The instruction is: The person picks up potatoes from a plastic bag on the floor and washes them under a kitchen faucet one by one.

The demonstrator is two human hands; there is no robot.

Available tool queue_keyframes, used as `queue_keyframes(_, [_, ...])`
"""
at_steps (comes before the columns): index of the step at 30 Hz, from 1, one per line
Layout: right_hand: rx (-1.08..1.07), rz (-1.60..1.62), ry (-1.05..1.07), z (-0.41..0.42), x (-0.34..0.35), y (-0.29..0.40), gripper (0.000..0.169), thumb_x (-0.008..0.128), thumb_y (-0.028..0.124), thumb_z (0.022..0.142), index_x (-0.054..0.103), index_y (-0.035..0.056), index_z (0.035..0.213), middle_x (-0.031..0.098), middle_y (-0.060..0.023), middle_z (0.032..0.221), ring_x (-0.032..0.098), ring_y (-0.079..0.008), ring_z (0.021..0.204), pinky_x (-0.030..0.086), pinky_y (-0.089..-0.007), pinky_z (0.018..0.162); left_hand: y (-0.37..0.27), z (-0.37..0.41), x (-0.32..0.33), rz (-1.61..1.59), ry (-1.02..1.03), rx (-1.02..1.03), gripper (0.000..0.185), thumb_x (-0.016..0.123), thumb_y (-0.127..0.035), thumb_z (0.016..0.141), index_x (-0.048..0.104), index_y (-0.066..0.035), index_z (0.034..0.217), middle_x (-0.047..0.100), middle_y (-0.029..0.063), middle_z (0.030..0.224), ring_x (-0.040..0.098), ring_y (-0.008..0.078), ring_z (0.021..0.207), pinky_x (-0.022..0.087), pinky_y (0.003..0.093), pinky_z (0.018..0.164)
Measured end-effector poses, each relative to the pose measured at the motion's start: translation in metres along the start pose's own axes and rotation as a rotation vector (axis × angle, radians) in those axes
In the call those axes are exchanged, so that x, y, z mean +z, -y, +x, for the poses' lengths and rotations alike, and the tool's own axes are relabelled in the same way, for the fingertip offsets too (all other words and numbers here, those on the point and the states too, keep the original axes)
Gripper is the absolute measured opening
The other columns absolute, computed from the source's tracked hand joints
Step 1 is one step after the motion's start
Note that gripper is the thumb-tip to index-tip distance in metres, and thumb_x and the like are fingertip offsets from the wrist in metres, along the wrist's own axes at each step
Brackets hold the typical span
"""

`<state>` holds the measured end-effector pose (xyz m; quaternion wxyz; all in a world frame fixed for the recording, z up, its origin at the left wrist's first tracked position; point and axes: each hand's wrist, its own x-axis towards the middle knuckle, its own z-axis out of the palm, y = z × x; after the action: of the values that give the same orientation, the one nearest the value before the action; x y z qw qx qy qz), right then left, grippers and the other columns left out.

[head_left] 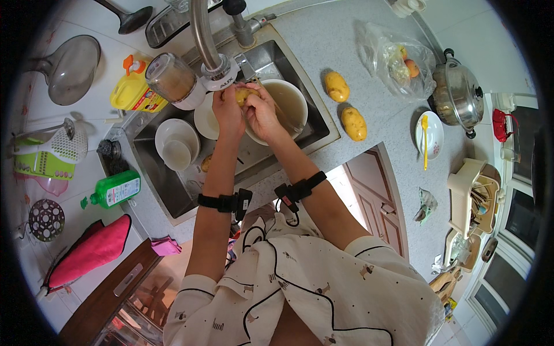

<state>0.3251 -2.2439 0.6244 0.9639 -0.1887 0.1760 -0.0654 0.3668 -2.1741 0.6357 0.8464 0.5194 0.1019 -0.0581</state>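
Under the faucet head [220, 78], my left hand [229, 110] and my right hand [261, 113] both hold one yellow potato [245, 96]. Behind the hands, a large white bowl of murky water [288, 106] stands in the steel sink [181, 197], with thin sticks leaning in it. Another pale bowl [205, 119] is partly hidden by my left forearm. Two stacked white bowls [177, 145] sit at the sink's left. A further potato [207, 163] lies on the sink bottom, partly covered by my left arm. Two potatoes [337, 87] [354, 124] rest on the counter right of the sink.
A clear bag of fruit [404, 65], a lidded glass pot [456, 93] and a small dish with a yellow spoon [429, 136] stand on the right counter. A green soap bottle [117, 189] and a yellow bottle [134, 93] are at the left. A beige rack [463, 194] holds utensils.
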Motion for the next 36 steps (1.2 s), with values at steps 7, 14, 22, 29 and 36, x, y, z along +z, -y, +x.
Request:
queue_keyframes(7, [0.018, 0.082, -0.093, 0.006, -0.005, -0.006, 0.024, 0.055, -0.001, 0.088, 0.054, 0.0027, 0.112, 0.06, -0.0083, 0.112, 0.06, -0.0184, 0.1, 0.05, -0.029, 0.084, 0.003, 0.0, -0.004, 0.058, 0.043, 0.004, 0.014, 0.058, -0.012, 0.093, 0.054, -0.001, 0.1, 0.061, 0.0087, 0.1, 0.06, 0.0181, 0.093, 0.05, 0.0307, 0.084])
queue_keyframes(14, [0.063, -0.007, -0.234, 0.021, -0.02, -0.01, 0.02, 0.046, 0.023, 0.097, 0.055, 0.0054, 0.102, 0.059, -0.0072, 0.096, 0.06, -0.0152, 0.082, 0.053, -0.0293, 0.072, 0.006, -0.017, 0.005, 0.612, 0.227, 0.366, 0.03, 0.073, -0.012, 0.082, 0.056, -0.002, 0.105, 0.063, 0.0072, 0.106, 0.058, 0.0142, 0.097, 0.046, 0.0264, 0.088])
queue_keyframes(22, [0.424, -0.137, -0.286, 0.014, -0.018, 0.008, 0.036, 0.03, 0.037, 0.1, 0.056, 0.0126, 0.104, 0.059, -0.0057, 0.082, 0.053, -0.0127, 0.059, 0.043, -0.0239, 0.046, -0.016, 0.004, -0.003, 0.679, 0.548, 0.083, 0.018, 0.073, -0.015, 0.082, 0.065, -0.001, 0.091, 0.067, 0.0033, 0.089, 0.06, 0.0083, 0.081, 0.049, 0.0242, 0.075])
queue_keyframes(29, [0.432, -0.278, -0.314, 0.009, 0.002, 0.004, 0.045, 0.027, 0.041, 0.099, 0.059, 0.0111, 0.105, 0.055, -0.0052, 0.065, 0.037, -0.0105, 0.037, 0.027, -0.0236, 0.033, 0.004, 0.039, -0.01, 0.418, 0.315, -0.128, 0.042, 0.046, -0.032, 0.1, 0.062, -0.001, 0.079, 0.066, 0.0082, 0.08, 0.062, 0.016, 0.07, 0.052, 0.029, 0.066])
queue_keyframes(36, [-0.793, -1.222, -0.459, 0.022, -0.025, -0.025, 0.052, 0.025, 0.041, 0.099, 0.064, 0.0074, 0.098, 0.059, -0.0085, 0.069, 0.049, -0.0135, 0.048, 0.031, -0.0258, 0.038, 0.009, 0.022, 0.006, 0.124, 0.197, -0.236, 0.038, 0.036, -0.031, 0.104, 0.058, 0.0, 0.098, 0.065, 0.011, 0.092, 0.063, 0.0205, 0.084, 0.052, 0.0342, 0.081])
